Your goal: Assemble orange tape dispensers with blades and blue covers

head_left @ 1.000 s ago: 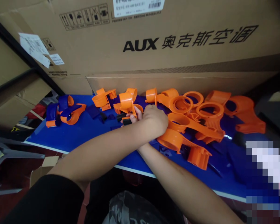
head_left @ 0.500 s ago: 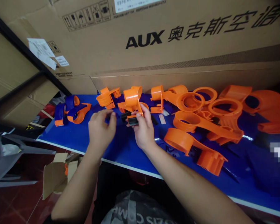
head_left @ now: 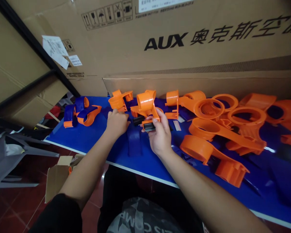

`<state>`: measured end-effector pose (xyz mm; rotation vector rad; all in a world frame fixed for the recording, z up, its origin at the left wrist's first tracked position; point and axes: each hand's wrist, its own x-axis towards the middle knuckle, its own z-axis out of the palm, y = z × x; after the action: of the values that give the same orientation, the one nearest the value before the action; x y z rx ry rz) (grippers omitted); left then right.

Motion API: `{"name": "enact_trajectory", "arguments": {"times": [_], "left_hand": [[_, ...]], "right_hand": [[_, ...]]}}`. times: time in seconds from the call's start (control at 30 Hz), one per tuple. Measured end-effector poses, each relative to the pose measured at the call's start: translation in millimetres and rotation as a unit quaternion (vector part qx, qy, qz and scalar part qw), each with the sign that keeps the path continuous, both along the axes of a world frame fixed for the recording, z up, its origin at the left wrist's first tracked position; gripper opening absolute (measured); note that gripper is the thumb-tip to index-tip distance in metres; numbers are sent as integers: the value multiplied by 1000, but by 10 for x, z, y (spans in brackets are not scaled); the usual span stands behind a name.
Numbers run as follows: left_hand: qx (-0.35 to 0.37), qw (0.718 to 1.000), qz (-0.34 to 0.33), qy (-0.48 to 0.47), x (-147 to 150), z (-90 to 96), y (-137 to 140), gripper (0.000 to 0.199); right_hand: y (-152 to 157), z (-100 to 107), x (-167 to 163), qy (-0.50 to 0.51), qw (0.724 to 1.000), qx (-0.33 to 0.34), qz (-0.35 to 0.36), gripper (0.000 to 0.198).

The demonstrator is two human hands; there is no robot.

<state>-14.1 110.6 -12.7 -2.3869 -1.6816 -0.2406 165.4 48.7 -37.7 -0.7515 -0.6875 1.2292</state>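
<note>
An orange holder [head_left: 146,101] with a round ring is held above the middle of the table, near its back part. Its ring is turned upward, and its lower end, where a black piece [head_left: 149,127] is seated, is placed under the ring. This lower end is gripped by the right hand [head_left: 160,137], with the thumb laid on the near side and the fingers closed around; the fingertips are partly hidden.

The left hand [head_left: 118,123] is placed a little apart from the holder, low over the table, with the back of the hand turned up and the fingers bent. Whether something is pinched by these fingers cannot be told, because they are hidden by the hand itself.

Between the two hands, a black roller-like part [head_left: 138,121] is seen just beside the holder. Behind the left hand, a similar orange piece [head_left: 116,101] is found. Farther to the left, a small group of blue-and-orange pieces [head_left: 87,113] is gathered.

On the right side, small pale strips [head_left: 177,125] are lying near the right hand, and after them many orange ring pieces [head_left: 203,145] are spread, some of them overlapped. All this is carried by a blue table [head_left: 157,170] with a white edge. Behind the table, a large cardboard box [head_left: 126,55] printed with "AUX" is standing. On the floor at the left, an open carton [head_left: 54,183] and a grey stool [head_left: 5,161] are seen.
</note>
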Motion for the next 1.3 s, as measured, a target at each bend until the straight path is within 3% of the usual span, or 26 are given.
{"name": "enact_trajectory", "arguments": {"times": [0.2,0.37,0.43,0.5,0.57,0.67,0.77,0.83,1.0,1.07,1.2,1.3], "left_hand": [[-10,999,-41,34,92,-114,61,19],[11,999,-36,22,58,7,120,26],[39,999,-9,-7,-6,89,23,27],[88,990,29,-110,-62,147,-197,24],[124,943,44,-306,-79,165,-514,19],[28,812,9,-583,-21,149,-995,26],[-94,702,-27,-705,63,138,-1255,33],[-147,673,-42,-724,89,142,-1292,33],[-158,689,-45,-706,78,126,-1243,25],[-150,681,-60,-714,64,101,-1223,20],[-179,652,-150,-722,9,48,-1169,9],[-148,680,-230,-680,-30,40,-1136,7]], "right_hand": [[-24,99,25,102,992,-39,64,41],[-32,183,65,162,975,-73,137,42],[-40,206,74,169,969,-79,162,42],[-47,217,78,172,965,-82,182,40],[-53,219,77,165,964,-84,190,37],[-66,215,64,125,970,-91,186,39],[-88,225,34,74,977,-103,173,45],[-106,239,7,47,980,-111,158,44],[-130,245,-48,-13,985,-115,127,35],[-120,215,-55,-36,987,-107,114,34],[-69,113,-40,-103,989,-60,90,33],[-42,62,-20,-134,988,-26,71,32]]}}
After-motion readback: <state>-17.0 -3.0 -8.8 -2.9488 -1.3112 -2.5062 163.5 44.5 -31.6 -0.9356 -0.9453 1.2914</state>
